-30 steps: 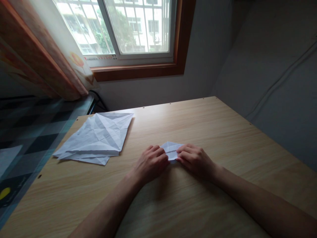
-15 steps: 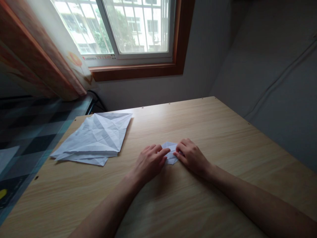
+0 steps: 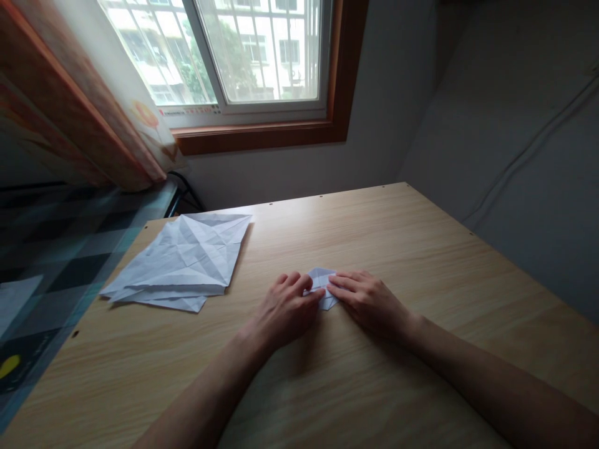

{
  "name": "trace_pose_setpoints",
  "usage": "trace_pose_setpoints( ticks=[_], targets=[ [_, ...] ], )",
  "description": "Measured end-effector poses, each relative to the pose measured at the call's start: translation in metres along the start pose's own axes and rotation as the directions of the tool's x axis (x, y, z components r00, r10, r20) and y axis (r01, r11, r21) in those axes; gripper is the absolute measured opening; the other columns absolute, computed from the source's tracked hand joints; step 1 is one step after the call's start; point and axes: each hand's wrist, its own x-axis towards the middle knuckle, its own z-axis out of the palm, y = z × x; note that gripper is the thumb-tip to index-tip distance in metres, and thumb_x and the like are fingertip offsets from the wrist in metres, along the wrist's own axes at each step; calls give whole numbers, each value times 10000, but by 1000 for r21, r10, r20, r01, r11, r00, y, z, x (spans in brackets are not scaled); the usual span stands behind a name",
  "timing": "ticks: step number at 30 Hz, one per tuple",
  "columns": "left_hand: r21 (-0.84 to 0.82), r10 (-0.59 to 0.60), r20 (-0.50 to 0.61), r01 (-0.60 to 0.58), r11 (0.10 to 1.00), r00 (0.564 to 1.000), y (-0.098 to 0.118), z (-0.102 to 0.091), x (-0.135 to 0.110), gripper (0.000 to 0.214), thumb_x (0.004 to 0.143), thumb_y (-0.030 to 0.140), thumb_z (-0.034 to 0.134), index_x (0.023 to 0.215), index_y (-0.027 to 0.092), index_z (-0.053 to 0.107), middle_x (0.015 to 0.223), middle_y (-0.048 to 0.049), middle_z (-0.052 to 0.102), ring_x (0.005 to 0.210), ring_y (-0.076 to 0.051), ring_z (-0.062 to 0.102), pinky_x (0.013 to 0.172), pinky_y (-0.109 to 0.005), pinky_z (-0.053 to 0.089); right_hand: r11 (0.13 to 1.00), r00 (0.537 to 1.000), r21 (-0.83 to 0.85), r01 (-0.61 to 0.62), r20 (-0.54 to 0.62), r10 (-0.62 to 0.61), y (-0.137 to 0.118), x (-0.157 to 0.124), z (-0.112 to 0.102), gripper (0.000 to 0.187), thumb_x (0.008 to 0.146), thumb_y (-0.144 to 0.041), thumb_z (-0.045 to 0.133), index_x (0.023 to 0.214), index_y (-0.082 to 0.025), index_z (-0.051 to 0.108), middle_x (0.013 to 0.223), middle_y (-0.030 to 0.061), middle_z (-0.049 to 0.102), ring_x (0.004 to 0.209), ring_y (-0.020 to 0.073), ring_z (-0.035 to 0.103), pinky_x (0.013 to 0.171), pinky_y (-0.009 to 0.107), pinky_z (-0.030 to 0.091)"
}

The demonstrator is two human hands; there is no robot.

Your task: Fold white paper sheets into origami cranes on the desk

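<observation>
Both forearms reach in from the near side of the table and angle toward each other, so the two hands almost meet over a small folded paper [image 3: 322, 279] lying on the wooden tabletop [image 3: 421, 249]. The left hand [image 3: 289, 307] is palm down, knuckles raised and fingers bent at the paper's left side, with one digit stretched across it toward the right. The right hand [image 3: 372, 302] lies lower and flatter, its fingers fairly straight and close together, their tips on the paper's right part. I can't tell from here whether either hand is pinching the paper or only pressing it; the undersides of the fingers are hidden. Both wrists sit low, near the wood, and the right forearm runs back at a long slant toward the table's near right. Well apart, on the far left of the tabletop, lie larger creased white sheets [image 3: 187, 252], overlapping.
</observation>
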Motion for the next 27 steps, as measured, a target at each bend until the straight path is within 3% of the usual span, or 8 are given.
trace_pose_setpoints(
  ticks=[5, 10, 13, 19, 27],
  targets=[
    [-10, 37, -28, -38, 999, 999, -2, 0, -2, 224, 905, 262, 520, 1086, 243, 650, 1273, -48, 611, 1072, -231, 546, 901, -399, 400, 999, 998, 8, -49, 27, 49, 1, -1, -5, 263, 888, -102, 502, 1027, -194, 705, 1134, 68, 715, 1024, 189, 655, 943, 323, 484],
    [-44, 69, 26, -68, 997, 997, -3, 1, 0, 273, 928, 227, 467, 1157, 199, 612, 1258, -70, 638, 1164, -223, 548, 955, -378, 407, 981, 981, 25, -193, 17, 192, 1, 7, -3, 191, 824, -99, 541, 845, -180, 713, 955, 70, 733, 884, 205, 649, 853, 327, 500],
    [-47, 67, 34, -66, 997, 997, -3, 1, 1, 303, 933, 236, 465, 1204, 206, 596, 1270, -76, 633, 1180, -230, 547, 970, -385, 410, 949, 952, 74, -306, 3, 307, 0, 15, -1, 197, 850, -131, 529, 922, -174, 707, 888, 68, 714, 862, 206, 630, 830, 327, 495],
    [-75, 84, 42, -81, 994, 996, -6, 5, -1, 336, 951, 262, 440, 1255, 227, 576, 1308, -70, 617, 1240, -226, 524, 1018, -405, 382, 918, 938, 204, -341, 4, 347, 3, 25, 7, 405, 879, -208, 547, 1279, -151, 569, 1178, 110, 670, 1053, 240, 583, 959, 404, 457],
    [-52, 38, 72, -34, 998, 997, -5, 1, -1, 355, 911, 255, 506, 1255, 254, 594, 1425, -92, 506, 1303, -299, 454, 1075, -505, 344, 857, 923, 377, -351, -16, 385, 8, 26, 10, 385, 849, -132, 562, 1230, -164, 610, 1155, 98, 683, 1057, 227, 593, 961, 401, 471]
  ],
)
